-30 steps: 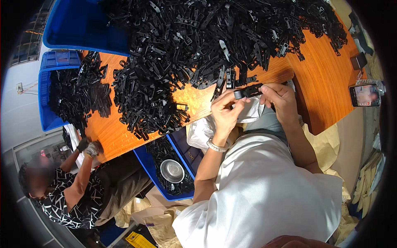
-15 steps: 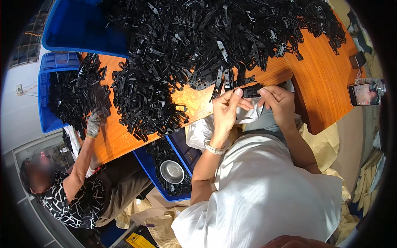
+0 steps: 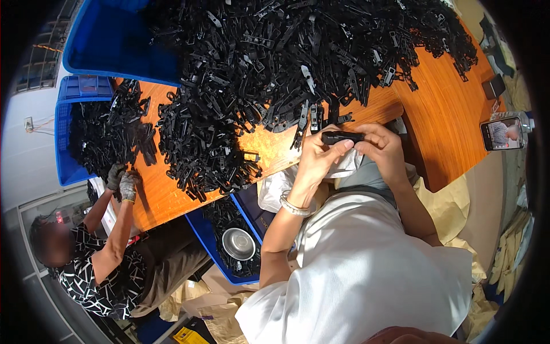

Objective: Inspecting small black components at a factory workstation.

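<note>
A black plastic part [image 3: 342, 137], long and narrow, is held level between my two hands over my lap, just off the table's near edge. My left hand [image 3: 318, 153] pinches its left end, thumb along the near side. At the other end, the fingers and thumb of my right hand [image 3: 382, 148] are closed on it. Beyond my hands, a large heap of similar black plastic parts [image 3: 269, 63] covers much of the wooden table [image 3: 447, 114]. A few loose parts [image 3: 314, 117] lie at the heap's near edge, close to my left hand.
A co-worker's gloved hands [image 3: 124, 182] are at the table's left edge, beside a blue crate [image 3: 62, 146] of black parts. Another blue crate [image 3: 123, 43] tilts at the back left. Below the table, a metal bowl [image 3: 238, 244] sits in a crate. A phone [image 3: 504, 134] stands right.
The black part has turned to show a smoother side, and my left thumb has moved onto its near face. The co-worker's gloved hands have come together lower at the table edge.
</note>
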`<act>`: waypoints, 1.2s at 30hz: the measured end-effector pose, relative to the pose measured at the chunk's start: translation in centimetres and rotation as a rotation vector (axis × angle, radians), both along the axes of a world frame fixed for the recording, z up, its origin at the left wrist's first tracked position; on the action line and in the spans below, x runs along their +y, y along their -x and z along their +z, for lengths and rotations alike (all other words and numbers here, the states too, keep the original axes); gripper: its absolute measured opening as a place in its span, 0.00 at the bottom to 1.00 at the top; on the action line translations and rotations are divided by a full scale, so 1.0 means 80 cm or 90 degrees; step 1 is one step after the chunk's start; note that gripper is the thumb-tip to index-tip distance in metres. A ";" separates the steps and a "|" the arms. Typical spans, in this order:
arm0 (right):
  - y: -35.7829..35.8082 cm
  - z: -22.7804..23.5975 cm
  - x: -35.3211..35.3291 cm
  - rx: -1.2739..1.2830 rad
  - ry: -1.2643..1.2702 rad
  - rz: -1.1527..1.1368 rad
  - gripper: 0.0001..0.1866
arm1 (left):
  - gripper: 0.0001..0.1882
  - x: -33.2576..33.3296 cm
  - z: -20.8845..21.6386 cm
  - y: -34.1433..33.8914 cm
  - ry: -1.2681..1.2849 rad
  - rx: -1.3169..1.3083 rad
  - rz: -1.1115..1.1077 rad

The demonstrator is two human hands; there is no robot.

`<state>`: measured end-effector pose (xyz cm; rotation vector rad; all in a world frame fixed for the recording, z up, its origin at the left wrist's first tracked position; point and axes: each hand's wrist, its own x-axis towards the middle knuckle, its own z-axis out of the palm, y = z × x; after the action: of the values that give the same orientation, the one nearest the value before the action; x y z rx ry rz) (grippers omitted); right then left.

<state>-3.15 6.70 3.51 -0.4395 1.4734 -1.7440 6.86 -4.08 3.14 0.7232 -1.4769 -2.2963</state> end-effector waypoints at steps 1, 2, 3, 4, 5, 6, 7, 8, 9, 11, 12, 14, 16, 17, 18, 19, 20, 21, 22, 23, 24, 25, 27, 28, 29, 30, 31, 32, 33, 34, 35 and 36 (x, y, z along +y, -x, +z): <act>-0.001 0.003 0.002 0.002 0.001 -0.001 0.06 | 0.04 0.001 0.001 0.003 0.028 0.010 -0.005; -0.002 0.006 0.003 0.016 0.010 -0.002 0.07 | 0.04 0.001 0.003 0.005 0.055 0.021 -0.010; -0.001 0.008 0.004 0.031 0.019 -0.002 0.08 | 0.04 0.001 0.006 0.007 0.062 0.007 -0.015; 0.001 0.007 0.004 0.033 0.020 -0.004 0.08 | 0.04 0.000 0.006 0.009 0.064 0.009 -0.017; 0.003 0.006 0.004 0.056 0.033 -0.013 0.08 | 0.05 -0.003 0.004 0.012 0.053 0.002 -0.040; 0.006 0.005 0.004 0.078 0.045 -0.021 0.09 | 0.05 -0.006 0.004 0.016 0.041 -0.004 -0.064; 0.010 0.000 0.005 0.080 0.048 -0.023 0.09 | 0.08 -0.011 0.005 0.020 0.067 -0.021 -0.097; 0.017 -0.006 0.007 0.034 0.013 -0.026 0.09 | 0.08 -0.018 0.006 0.025 0.069 -0.019 -0.099; 0.024 -0.012 0.010 -0.012 -0.022 -0.030 0.08 | 0.08 -0.027 0.007 0.031 0.114 -0.024 -0.196; 0.034 -0.021 0.016 -0.036 0.001 -0.061 0.08 | 0.13 -0.053 0.009 0.049 0.227 0.013 -0.361; 0.039 -0.024 0.019 -0.062 0.020 -0.091 0.08 | 0.11 -0.064 0.010 0.065 0.389 0.034 -0.299; 0.046 -0.021 0.021 -0.045 0.018 -0.108 0.08 | 0.08 -0.096 0.026 0.099 0.750 0.040 -0.085; 0.050 -0.018 0.022 -0.037 -0.001 -0.121 0.08 | 0.05 -0.134 0.024 0.129 0.843 -0.133 0.056; 0.051 -0.016 0.023 -0.037 0.002 -0.122 0.08 | 0.05 -0.149 0.026 0.140 0.853 -0.126 0.091; 0.052 -0.013 0.026 -0.035 -0.003 -0.098 0.07 | 0.06 -0.159 0.026 0.144 0.932 -0.210 0.107; 0.052 -0.012 0.029 -0.034 -0.010 -0.079 0.07 | 0.06 -0.165 0.029 0.146 0.988 -0.281 0.090; 0.052 -0.013 0.030 -0.036 -0.009 -0.082 0.07 | 0.07 -0.171 0.032 0.148 1.042 -0.355 0.073; 0.052 -0.014 0.030 -0.040 -0.020 -0.087 0.07 | 0.09 -0.179 0.025 0.151 1.034 -0.358 0.097; 0.052 -0.015 0.031 -0.045 -0.033 -0.093 0.07 | 0.09 -0.177 0.025 0.156 1.034 -0.357 0.092; 0.053 -0.016 0.030 -0.048 -0.034 -0.097 0.07 | 0.11 -0.174 0.026 0.161 1.076 -0.385 0.110; 0.055 -0.018 0.030 -0.039 -0.032 -0.077 0.07 | 0.13 -0.171 0.025 0.165 1.118 -0.413 0.130; 0.056 -0.019 0.028 -0.029 -0.029 -0.053 0.07 | 0.16 -0.171 0.022 0.170 1.159 -0.369 0.166; 0.056 -0.022 0.025 -0.019 -0.022 -0.039 0.08 | 0.16 -0.175 0.019 0.177 1.161 -0.409 0.150; 0.057 -0.024 0.025 -0.008 -0.017 -0.030 0.08 | 0.16 -0.174 0.021 0.180 1.162 -0.444 0.132; 0.057 -0.023 0.025 -0.008 -0.017 -0.030 0.08 | 0.15 -0.174 0.024 0.179 1.168 -0.451 0.116; 0.056 -0.023 0.026 -0.010 -0.014 -0.041 0.08 | 0.15 -0.172 0.027 0.176 1.167 -0.451 0.116; 0.055 -0.023 0.027 -0.012 -0.011 -0.055 0.08 | 0.15 -0.167 0.031 0.171 1.122 -0.437 0.174; 0.055 -0.023 0.027 -0.013 -0.011 -0.057 0.08 | 0.14 -0.164 0.033 0.166 1.074 -0.422 0.231; 0.056 -0.023 0.027 -0.022 -0.012 -0.064 0.08 | 0.14 -0.166 0.030 0.160 0.984 -0.351 0.268; 0.056 -0.023 0.027 -0.033 -0.014 -0.069 0.08 | 0.12 -0.165 0.031 0.157 0.887 -0.273 0.339; 0.055 -0.022 0.026 -0.034 -0.015 -0.067 0.08 | 0.11 -0.163 0.031 0.152 0.882 -0.200 0.350; 0.053 -0.020 0.024 -0.037 -0.013 -0.059 0.08 | 0.11 -0.159 0.031 0.144 0.877 -0.128 0.360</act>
<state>-7.41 8.63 1.88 -0.3111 1.4895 -1.7979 -4.69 -16.82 5.58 0.7267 -2.0664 -0.4995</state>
